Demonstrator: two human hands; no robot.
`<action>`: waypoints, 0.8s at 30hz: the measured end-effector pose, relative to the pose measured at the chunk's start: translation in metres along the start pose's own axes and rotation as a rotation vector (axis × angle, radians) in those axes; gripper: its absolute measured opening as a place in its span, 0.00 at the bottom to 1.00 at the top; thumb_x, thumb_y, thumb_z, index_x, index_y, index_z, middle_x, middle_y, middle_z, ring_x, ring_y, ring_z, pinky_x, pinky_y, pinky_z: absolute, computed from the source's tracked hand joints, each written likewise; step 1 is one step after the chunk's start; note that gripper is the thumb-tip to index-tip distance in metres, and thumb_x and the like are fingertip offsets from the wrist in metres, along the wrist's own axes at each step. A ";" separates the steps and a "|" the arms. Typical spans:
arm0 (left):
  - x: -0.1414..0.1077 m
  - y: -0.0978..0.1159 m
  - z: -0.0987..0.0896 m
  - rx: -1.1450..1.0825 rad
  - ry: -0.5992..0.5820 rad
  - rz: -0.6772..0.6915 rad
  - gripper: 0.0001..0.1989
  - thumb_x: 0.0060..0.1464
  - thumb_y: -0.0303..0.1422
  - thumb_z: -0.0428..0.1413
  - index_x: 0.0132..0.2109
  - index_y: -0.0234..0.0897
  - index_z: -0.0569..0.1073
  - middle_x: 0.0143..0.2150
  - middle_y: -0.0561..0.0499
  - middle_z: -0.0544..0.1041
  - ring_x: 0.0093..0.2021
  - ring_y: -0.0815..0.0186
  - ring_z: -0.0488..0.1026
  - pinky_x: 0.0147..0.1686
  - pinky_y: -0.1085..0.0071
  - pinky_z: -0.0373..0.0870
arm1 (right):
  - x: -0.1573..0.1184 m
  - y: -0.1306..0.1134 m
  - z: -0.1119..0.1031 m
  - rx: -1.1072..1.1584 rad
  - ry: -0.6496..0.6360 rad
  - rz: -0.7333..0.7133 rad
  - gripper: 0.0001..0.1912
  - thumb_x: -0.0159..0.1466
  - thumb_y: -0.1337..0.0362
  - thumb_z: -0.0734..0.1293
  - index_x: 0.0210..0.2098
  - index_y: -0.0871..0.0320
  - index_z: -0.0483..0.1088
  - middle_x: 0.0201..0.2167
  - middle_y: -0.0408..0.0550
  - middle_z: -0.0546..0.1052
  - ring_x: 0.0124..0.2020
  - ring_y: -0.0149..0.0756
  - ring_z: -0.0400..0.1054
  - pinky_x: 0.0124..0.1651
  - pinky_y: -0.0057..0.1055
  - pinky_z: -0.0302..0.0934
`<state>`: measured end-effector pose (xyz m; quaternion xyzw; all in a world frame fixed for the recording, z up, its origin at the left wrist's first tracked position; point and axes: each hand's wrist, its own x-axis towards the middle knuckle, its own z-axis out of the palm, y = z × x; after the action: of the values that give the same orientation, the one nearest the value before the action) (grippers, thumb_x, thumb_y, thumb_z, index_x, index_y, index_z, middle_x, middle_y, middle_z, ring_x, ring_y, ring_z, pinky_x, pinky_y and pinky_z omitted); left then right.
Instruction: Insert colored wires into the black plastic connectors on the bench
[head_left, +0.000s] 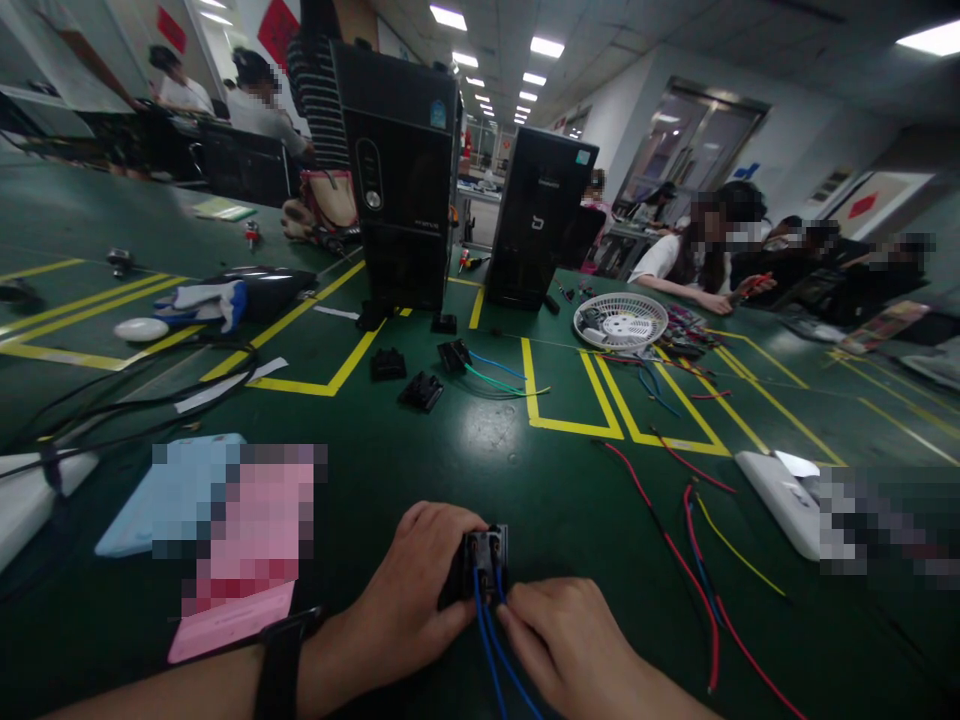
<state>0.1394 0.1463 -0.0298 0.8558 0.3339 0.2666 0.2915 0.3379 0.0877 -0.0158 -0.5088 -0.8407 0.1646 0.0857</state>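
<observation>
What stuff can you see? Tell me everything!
Held block: one, black, near centre
Attached wires: at least two, blue, below block
Loose blocks: at least four, black, mid-table
Towers: two, black, far side
Basket: one, white, right of towers
Loose wires: several, red, yellow, blue, right
Flat items: two, pink, light blue, left
Table: one, green, centre
Lights: many, white, ceiling
People: several, varied clothes, background
Left hand: one, on block
Right hand: one, by wires

Blue wires (485, 640), black block (489, 546) — green table (375, 455), yellow tape (576, 430)
</observation>
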 end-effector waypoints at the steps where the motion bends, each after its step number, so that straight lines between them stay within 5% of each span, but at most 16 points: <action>1: 0.000 0.000 0.000 0.004 0.000 -0.002 0.24 0.47 0.25 0.56 0.51 0.42 0.61 0.48 0.50 0.69 0.49 0.57 0.65 0.52 0.57 0.59 | 0.000 0.000 0.001 0.006 0.013 -0.002 0.13 0.66 0.66 0.56 0.25 0.56 0.61 0.20 0.39 0.70 0.20 0.27 0.61 0.26 0.30 0.42; 9: 0.002 0.008 -0.009 0.010 -0.034 -0.001 0.22 0.49 0.24 0.55 0.51 0.41 0.61 0.48 0.49 0.69 0.50 0.58 0.65 0.53 0.57 0.58 | -0.003 0.000 -0.004 0.118 0.132 -0.120 0.16 0.66 0.68 0.54 0.22 0.56 0.58 0.17 0.38 0.64 0.19 0.26 0.55 0.27 0.29 0.45; 18: 0.001 0.003 -0.003 0.000 -0.010 -0.003 0.21 0.49 0.26 0.55 0.51 0.42 0.62 0.47 0.48 0.69 0.49 0.56 0.66 0.52 0.55 0.59 | 0.000 0.003 -0.011 -0.022 -0.043 0.020 0.12 0.65 0.67 0.57 0.24 0.56 0.61 0.20 0.39 0.69 0.19 0.27 0.59 0.26 0.31 0.41; 24: 0.003 0.009 -0.009 0.007 -0.025 0.002 0.21 0.50 0.25 0.55 0.51 0.42 0.61 0.47 0.48 0.70 0.49 0.56 0.66 0.51 0.56 0.60 | -0.004 0.002 -0.013 0.151 0.109 -0.014 0.16 0.64 0.65 0.56 0.20 0.56 0.51 0.15 0.36 0.55 0.17 0.25 0.50 0.25 0.29 0.41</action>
<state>0.1388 0.1458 -0.0170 0.8605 0.3301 0.2550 0.2925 0.3449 0.0875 -0.0043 -0.5032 -0.8236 0.1988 0.1705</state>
